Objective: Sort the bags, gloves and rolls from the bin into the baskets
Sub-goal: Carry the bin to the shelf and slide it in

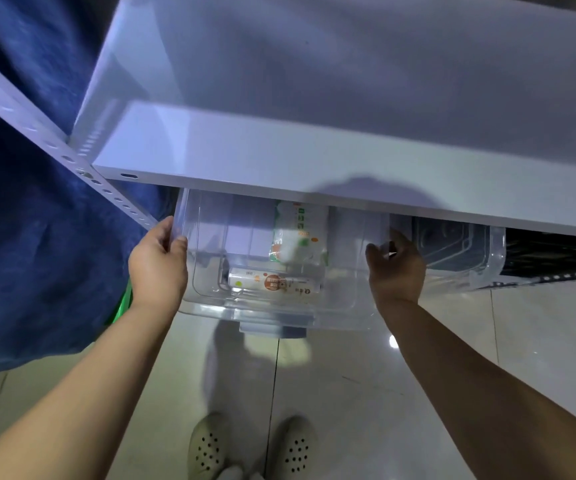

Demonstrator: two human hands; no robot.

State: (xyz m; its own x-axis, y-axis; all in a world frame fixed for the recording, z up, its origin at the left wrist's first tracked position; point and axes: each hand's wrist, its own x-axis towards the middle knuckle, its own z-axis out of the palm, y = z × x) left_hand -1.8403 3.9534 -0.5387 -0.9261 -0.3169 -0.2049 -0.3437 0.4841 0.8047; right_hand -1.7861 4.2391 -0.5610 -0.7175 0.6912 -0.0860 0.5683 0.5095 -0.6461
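Note:
A clear plastic bin [269,310] sits low under a white shelf [279,161], partly sticking out toward me. My left hand [157,263] grips its left rim, thumb over the edge. My right hand [396,268] grips the right rim. Inside the bin lies a white packet with green and orange print [300,233] and a long white box with an orange round label [272,280]. The back of the bin is hidden by the shelf.
A second clear bin [466,251] with a dark lid inside stands to the right under the shelf. A perforated white upright [54,143] and blue cloth [37,237] are at left. Something green [123,303] shows by my left wrist. Tiled floor and my feet lie below.

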